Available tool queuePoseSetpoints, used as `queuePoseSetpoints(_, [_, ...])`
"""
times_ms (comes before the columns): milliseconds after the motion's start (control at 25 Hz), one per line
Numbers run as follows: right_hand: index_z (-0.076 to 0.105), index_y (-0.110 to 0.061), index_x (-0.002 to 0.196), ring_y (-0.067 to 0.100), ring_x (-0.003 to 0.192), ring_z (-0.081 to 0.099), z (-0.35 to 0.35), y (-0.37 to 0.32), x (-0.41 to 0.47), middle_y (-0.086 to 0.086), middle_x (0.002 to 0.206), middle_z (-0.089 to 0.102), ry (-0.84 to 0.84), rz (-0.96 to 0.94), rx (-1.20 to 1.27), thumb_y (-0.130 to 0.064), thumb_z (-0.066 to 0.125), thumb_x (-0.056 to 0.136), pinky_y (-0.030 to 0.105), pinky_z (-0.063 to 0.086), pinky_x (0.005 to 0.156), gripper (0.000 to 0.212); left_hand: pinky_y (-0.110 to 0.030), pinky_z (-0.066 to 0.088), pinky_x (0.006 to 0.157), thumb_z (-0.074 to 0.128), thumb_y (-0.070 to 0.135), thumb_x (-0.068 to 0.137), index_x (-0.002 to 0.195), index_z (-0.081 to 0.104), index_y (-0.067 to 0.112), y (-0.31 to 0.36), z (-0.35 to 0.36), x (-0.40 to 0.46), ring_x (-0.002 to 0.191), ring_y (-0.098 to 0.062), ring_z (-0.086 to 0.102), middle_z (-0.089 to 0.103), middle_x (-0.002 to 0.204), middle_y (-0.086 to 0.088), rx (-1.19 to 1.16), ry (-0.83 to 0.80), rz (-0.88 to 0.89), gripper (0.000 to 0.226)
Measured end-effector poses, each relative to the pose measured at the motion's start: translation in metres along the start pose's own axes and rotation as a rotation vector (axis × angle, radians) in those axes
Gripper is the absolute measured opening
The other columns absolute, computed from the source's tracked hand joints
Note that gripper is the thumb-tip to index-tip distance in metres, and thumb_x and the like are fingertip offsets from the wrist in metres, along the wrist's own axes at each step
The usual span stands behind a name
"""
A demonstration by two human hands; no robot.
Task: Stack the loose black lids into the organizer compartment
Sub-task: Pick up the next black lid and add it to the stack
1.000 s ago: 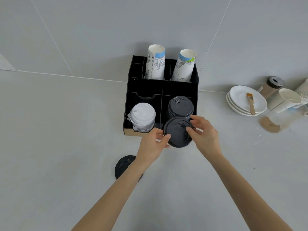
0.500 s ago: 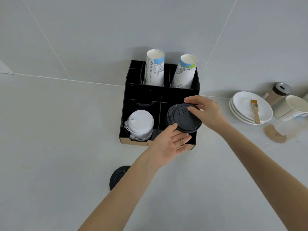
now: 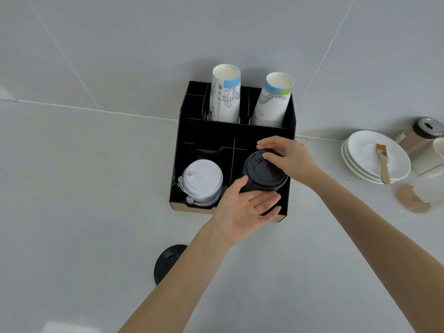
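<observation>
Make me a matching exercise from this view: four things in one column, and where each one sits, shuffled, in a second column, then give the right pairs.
Things:
1. white lids
2. black lid stack
3. brush
4. loose black lid

Places:
A. lying on the stacked white plates
B. front left compartment of the organizer
C. on the counter, partly hidden by the left forearm
D. front right compartment, between both hands

Pairs: 1-B, 2-D, 3-A, 4-C
</observation>
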State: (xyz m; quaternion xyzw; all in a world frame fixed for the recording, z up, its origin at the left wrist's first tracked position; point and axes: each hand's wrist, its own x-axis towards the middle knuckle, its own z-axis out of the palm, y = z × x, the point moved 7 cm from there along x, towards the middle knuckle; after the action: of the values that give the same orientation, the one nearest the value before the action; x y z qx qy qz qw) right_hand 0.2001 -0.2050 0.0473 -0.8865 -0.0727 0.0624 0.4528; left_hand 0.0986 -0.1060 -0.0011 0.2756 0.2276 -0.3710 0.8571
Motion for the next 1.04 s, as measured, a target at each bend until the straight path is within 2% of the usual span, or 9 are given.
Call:
queuePoseSetpoints(120, [0.061, -0.018, 0.105, 0.007, 0.104, 0.058, 0.002, 0.003, -0.002, -0.004, 0.104, 0.066, 0.028, 0.0, -0.004, -0.007, 0.057, 0.083, 0.02, 0.039, 0.1, 0.025, -0.037, 0.048, 0.089, 0.042, 0.035, 0.09, 0.112, 0.051, -0.009, -0.001, -0.003, 0.002, 0.116, -0.026, 0.055, 0.056, 0.124, -0.021, -0.009, 0.0, -0.013, 0.05])
queuePoseSetpoints(240, [0.061, -0.021, 0.106, 0.004, 0.1, 0.054, 0.004, 0.007, -0.005, -0.009, 0.103, 0.063, 0.063, 0.009, -0.076, -0.013, 0.056, 0.085, -0.003, 0.036, 0.084, 0.023, -0.037, 0.048, 0.09, 0.042, 0.034, 0.09, 0.113, 0.051, -0.008, -0.001, -0.005, 0.001, 0.113, -0.024, 0.056, 0.058, 0.121, -0.02, 0.005, 0.001, -0.022, 0.049])
queuePoseSetpoints(360, [0.06, -0.02, 0.11, 0.003, 0.097, 0.05, 0.005, 0.008, -0.007, -0.01, 0.103, 0.06, 0.07, 0.001, -0.111, -0.015, 0.054, 0.086, -0.011, 0.031, 0.074, 0.025, -0.037, 0.048, 0.09, 0.042, 0.032, 0.09, 0.122, 0.045, -0.007, 0.001, -0.008, 0.0, 0.113, -0.024, 0.056, 0.056, 0.126, -0.019, 0.025, 0.012, -0.011, 0.051])
queuePoseSetpoints(480, [0.057, -0.019, 0.114, 0.004, 0.101, 0.05, 0.007, 0.007, -0.009, -0.003, 0.112, 0.062, 0.061, -0.033, -0.136, -0.013, 0.052, 0.088, -0.012, 0.029, 0.076, 0.027, -0.038, 0.048, 0.089, 0.041, 0.03, 0.091, 0.127, 0.04, -0.005, 0.006, -0.014, -0.003, 0.116, -0.025, 0.055, 0.054, 0.129, -0.019, 0.036, 0.039, 0.013, 0.051])
queuePoseSetpoints(600, [0.051, -0.016, 0.122, 0.013, 0.119, 0.048, 0.011, 0.007, -0.01, 0.004, 0.128, 0.057, 0.032, -0.082, -0.194, -0.011, 0.047, 0.09, -0.011, 0.023, 0.086, 0.032, -0.038, 0.047, 0.091, 0.041, 0.029, 0.091, 0.128, 0.04, -0.002, 0.01, -0.02, -0.006, 0.117, -0.025, 0.054, 0.054, 0.128, -0.017, 0.061, 0.058, 0.036, 0.048])
queuePoseSetpoints(720, [0.039, -0.017, 0.132, 0.017, 0.137, 0.029, 0.013, 0.005, -0.013, 0.006, 0.141, 0.043, 0.035, -0.059, -0.205, -0.015, 0.041, 0.093, 0.009, 0.018, 0.103, 0.039, -0.037, 0.047, 0.09, 0.04, 0.026, 0.091, 0.127, 0.044, 0.002, 0.016, -0.025, -0.01, 0.113, -0.023, 0.055, 0.055, 0.127, -0.014, 0.112, 0.07, 0.068, 0.043])
queuePoseSetpoints(800, [0.037, -0.016, 0.133, 0.018, 0.137, 0.029, 0.012, -0.004, -0.018, 0.007, 0.143, 0.041, 0.084, -0.082, -0.222, -0.016, 0.041, 0.093, 0.022, 0.02, 0.109, 0.04, -0.034, 0.047, 0.089, 0.039, 0.026, 0.092, 0.127, 0.045, 0.005, 0.022, -0.03, -0.015, 0.11, -0.021, 0.057, 0.055, 0.126, -0.011, 0.187, 0.085, 0.099, 0.041])
queuePoseSetpoints(920, [0.037, -0.016, 0.132, 0.021, 0.132, 0.037, 0.014, -0.02, -0.031, 0.008, 0.14, 0.045, 0.135, -0.123, -0.235, -0.016, 0.041, 0.093, 0.027, 0.029, 0.108, 0.04, -0.03, 0.046, 0.09, 0.039, 0.024, 0.092, 0.126, 0.047, 0.009, 0.03, -0.04, -0.027, 0.108, -0.017, 0.057, 0.057, 0.124, -0.005, 0.349, 0.112, 0.146, 0.038])
queuePoseSetpoints(1040, [0.039, -0.015, 0.131, 0.019, 0.122, 0.046, 0.031, -0.035, -0.051, 0.007, 0.135, 0.049, 0.131, -0.147, -0.23, -0.013, 0.043, 0.091, 0.016, 0.032, 0.096, 0.039, -0.031, 0.043, 0.095, 0.04, 0.023, 0.092, 0.125, 0.048, 0.014, 0.04, -0.056, -0.045, 0.111, -0.016, 0.056, 0.057, 0.123, -0.001, 0.574, 0.196, 0.193, 0.036])
